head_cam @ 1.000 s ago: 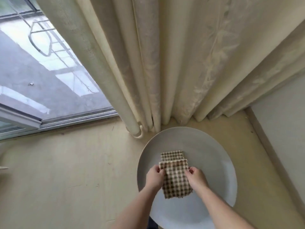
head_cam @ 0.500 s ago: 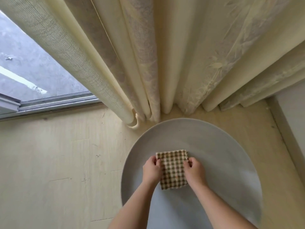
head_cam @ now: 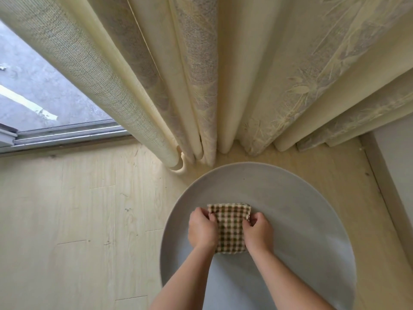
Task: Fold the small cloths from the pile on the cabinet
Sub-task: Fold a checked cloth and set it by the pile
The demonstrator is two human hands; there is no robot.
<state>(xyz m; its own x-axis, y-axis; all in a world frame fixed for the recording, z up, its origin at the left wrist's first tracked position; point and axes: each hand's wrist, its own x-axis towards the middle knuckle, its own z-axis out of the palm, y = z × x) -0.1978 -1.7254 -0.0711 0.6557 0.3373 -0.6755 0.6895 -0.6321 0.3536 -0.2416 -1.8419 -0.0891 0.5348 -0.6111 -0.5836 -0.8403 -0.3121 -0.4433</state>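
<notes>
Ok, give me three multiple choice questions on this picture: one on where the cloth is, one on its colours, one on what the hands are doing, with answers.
1. Where is the checked cloth? A on the wooden floor; B on the round grey top; C on the window sill.
2. Its colours? A plain blue; B brown and cream checks; C red stripes.
3. The left hand and right hand? A both pinch its sides; B only one touches it; C both are clear of it.
Answers: B, grey surface shows all round it; B, the checks are plain to see; A, curled fingers grip opposite edges.
</notes>
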